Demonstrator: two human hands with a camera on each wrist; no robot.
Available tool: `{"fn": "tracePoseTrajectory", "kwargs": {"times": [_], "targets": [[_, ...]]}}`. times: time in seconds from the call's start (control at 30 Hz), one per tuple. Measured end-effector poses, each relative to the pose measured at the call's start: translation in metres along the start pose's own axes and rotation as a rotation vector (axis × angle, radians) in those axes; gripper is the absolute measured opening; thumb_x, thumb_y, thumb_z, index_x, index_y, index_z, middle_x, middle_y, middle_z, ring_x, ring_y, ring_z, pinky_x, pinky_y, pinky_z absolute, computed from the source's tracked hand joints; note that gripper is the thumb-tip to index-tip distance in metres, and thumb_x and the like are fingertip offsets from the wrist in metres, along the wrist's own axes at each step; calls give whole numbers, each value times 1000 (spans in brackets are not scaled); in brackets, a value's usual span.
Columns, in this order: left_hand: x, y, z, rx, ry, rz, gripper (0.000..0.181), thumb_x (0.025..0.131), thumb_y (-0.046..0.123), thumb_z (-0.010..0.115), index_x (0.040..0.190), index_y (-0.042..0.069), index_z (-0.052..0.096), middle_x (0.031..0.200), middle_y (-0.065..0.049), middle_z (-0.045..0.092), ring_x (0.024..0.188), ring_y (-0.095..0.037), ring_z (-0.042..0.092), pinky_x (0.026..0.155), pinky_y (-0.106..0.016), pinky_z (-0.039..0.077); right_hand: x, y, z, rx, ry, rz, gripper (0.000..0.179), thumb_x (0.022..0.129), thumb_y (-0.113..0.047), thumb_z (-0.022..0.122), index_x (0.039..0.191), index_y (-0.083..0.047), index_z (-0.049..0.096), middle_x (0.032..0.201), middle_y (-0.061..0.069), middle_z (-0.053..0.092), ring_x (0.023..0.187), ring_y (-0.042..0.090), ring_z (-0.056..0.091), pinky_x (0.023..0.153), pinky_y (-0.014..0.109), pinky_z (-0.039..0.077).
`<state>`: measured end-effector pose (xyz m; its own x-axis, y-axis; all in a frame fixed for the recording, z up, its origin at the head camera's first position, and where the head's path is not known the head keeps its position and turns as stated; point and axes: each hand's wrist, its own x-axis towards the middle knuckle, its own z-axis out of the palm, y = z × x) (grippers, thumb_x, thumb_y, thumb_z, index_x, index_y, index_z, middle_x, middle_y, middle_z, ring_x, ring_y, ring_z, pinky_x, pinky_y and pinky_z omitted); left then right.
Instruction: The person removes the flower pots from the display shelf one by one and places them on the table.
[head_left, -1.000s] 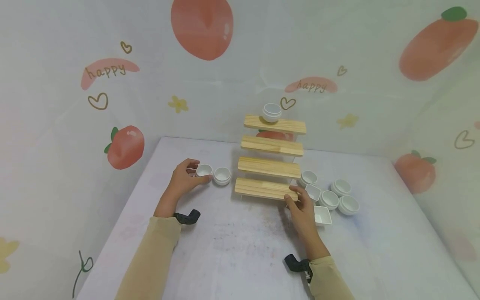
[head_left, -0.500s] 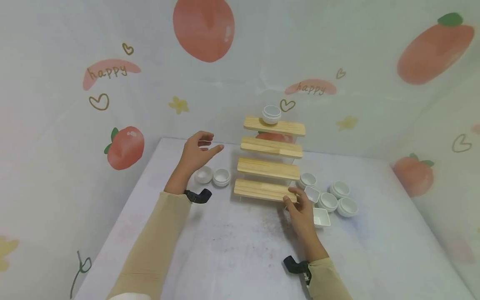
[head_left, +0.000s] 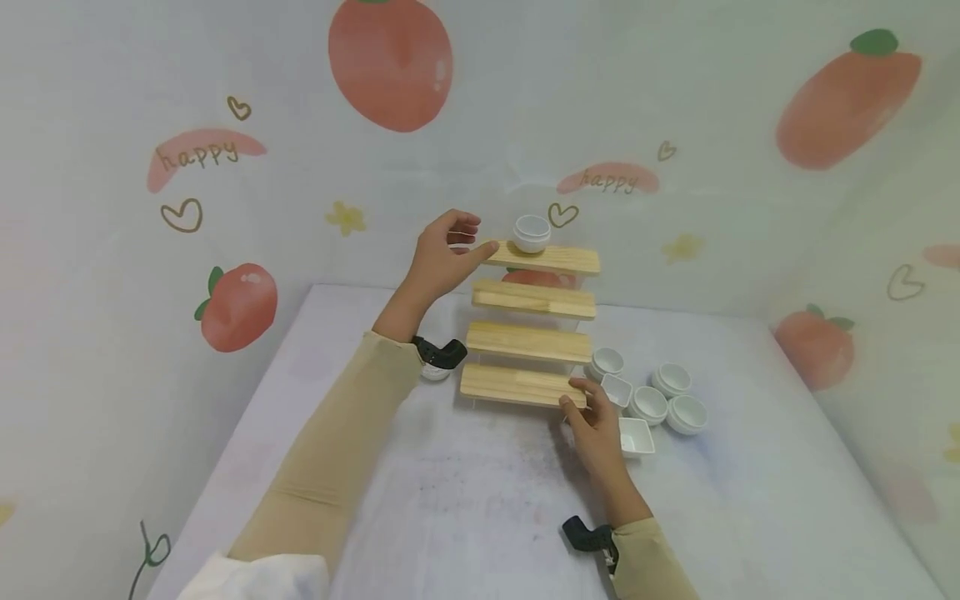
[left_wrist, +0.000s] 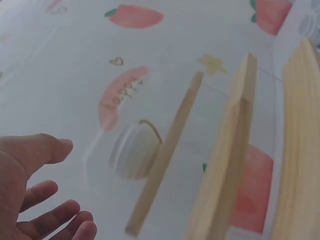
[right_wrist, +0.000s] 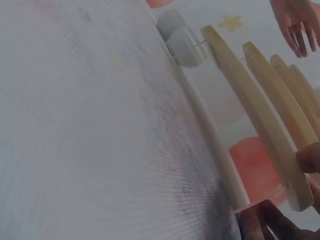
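A tiered wooden display stand with several pale boards rises from the table. One white round bowl sits on its top board, left of the middle. Just left of that bowl is my left hand, fingers parted and holding nothing; its thumb overlaps the board's left end in the head view. In the left wrist view the hand is apart from the bowl. My right hand grips the right end of the lowest board, thumb on the board and other fingers lower down.
Right of the stand are several white round bowls and square dishes, close together on the table. Left of it a white bowl shows partly behind my left wrist's black camera mount. A printed cloth wall stands behind.
My left hand has left the white bowls on the table's left side, rising and moving right to the stand's top board, without a bowl. The right hand keeps its grip on the lowest board.
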<state>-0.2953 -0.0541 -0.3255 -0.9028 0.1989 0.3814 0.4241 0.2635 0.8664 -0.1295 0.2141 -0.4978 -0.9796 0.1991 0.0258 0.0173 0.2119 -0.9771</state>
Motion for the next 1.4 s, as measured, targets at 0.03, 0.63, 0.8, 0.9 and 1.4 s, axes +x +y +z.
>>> {"fn": "tracePoseTrajectory", "kwargs": {"times": [0.03,0.63,0.8,0.9,1.4], "targets": [[3,3,2,1,-5,7,47,98,27,79,137,7,62,138,-22,61,128,-39,61,109,-44,53,0,0,0,3,-1,-8,37,106,-13,66,142,-9,59,151,13,53,100,13,66,83,20,55],[34,18,48,-20,0,-35,70,93,35,83,151,9,54,150,-18,55,134,-35,54,110,-44,50,-5,0,1,-9,4,8,38,107,-18,66,143,-11,59,157,11,51,119,29,64,86,16,54],[34,17,56,23,0,-25,72,92,31,84,151,5,53,148,-20,56,133,-36,54,110,-46,50,-5,1,2,-8,8,-6,37,107,-17,66,143,-11,60,153,10,54,106,16,66,85,17,54],[35,16,58,42,17,-44,76,91,31,85,154,5,50,149,-21,54,136,-36,53,112,-45,49,-5,0,3,-5,10,-14,37,107,-17,66,143,-11,60,152,10,54,102,11,66,84,18,54],[39,6,70,2,5,-90,77,89,25,87,152,2,50,141,-22,58,125,-33,60,105,-45,55,-5,0,3,-20,20,-31,36,107,-15,66,142,-9,60,151,11,54,98,12,65,83,18,54]]}}
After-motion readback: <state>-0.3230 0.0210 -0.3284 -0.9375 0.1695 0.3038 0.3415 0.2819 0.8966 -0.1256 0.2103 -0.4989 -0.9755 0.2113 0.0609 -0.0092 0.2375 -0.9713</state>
